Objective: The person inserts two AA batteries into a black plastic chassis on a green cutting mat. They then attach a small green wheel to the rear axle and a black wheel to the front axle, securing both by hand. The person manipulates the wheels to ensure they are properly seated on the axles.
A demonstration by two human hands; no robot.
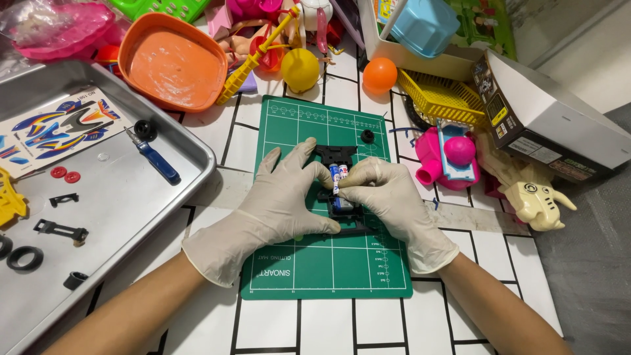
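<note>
Gripping a black chassis (336, 190) on the green mat (328, 263), both gloved hands work together in head view: left hand (279, 197) fingers curled round its left side, right hand (388, 200) pinching a battery (334, 176) w/ thumb & forefinger. Steel tray (131, 197) sits left w/ a screwdriver (154, 158).

Near edge of worktop (328, 329) and lower half of green cutting mat (328, 263): open for passage. Left blocked by metal tray (197, 164); far side crowded by orange bowl (172, 62), balls and yellow basket (442, 98); right by pink toy (450, 158) and cardboard box (559, 125).
</note>
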